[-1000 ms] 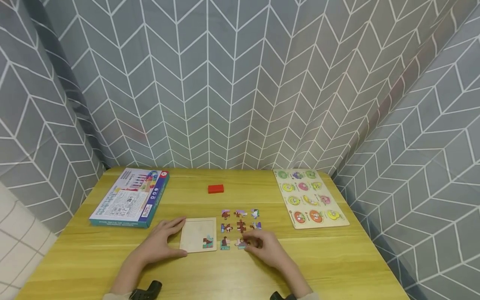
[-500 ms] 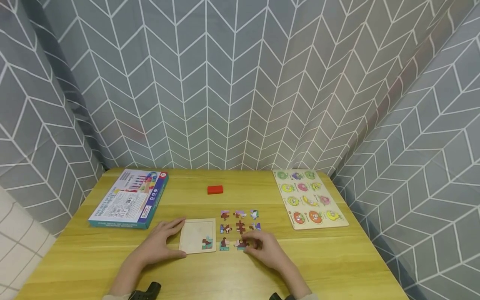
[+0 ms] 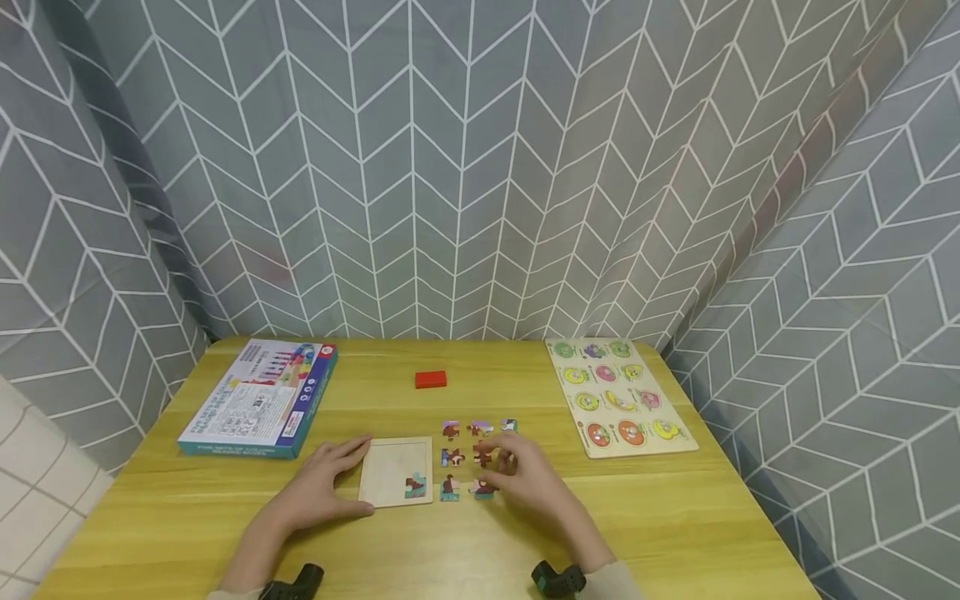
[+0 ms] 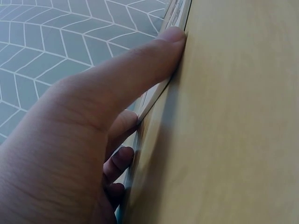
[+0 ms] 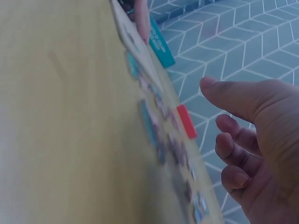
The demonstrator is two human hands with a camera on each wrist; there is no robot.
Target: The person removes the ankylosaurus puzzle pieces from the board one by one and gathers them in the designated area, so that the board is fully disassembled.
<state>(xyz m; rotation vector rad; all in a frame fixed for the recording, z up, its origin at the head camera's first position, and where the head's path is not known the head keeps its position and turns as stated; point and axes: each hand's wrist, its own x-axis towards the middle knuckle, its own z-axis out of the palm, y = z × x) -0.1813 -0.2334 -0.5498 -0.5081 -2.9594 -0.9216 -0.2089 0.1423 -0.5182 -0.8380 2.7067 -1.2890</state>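
A square wooden puzzle tray [image 3: 385,472] lies on the table with one jigsaw piece [image 3: 415,485] in its near right corner. My left hand [image 3: 318,490] holds the tray at its left side, thumb at the near corner and fingers at the far one; the left wrist view shows the thumb [image 4: 172,37] on the tray's edge. Beside the tray, loose jigsaw pieces [image 3: 452,457] lie in rows. My right hand [image 3: 528,477] hovers over the right side of these rows, hiding some pieces. In the right wrist view its thumb and loosely bent fingers [image 5: 224,143] stand apart with nothing between them.
A flat boxed game [image 3: 258,396] lies at the back left of the table. A small red block [image 3: 431,380] sits at the back middle. At the right lies a wooden board with fruit pictures [image 3: 618,398]. A patterned grey curtain [image 3: 465,167] hangs behind the table.
My right hand has moved away from the nearest row, farther over the pieces, and the piece it was at in that row now shows more fully. The left hand and tray have stayed in place.
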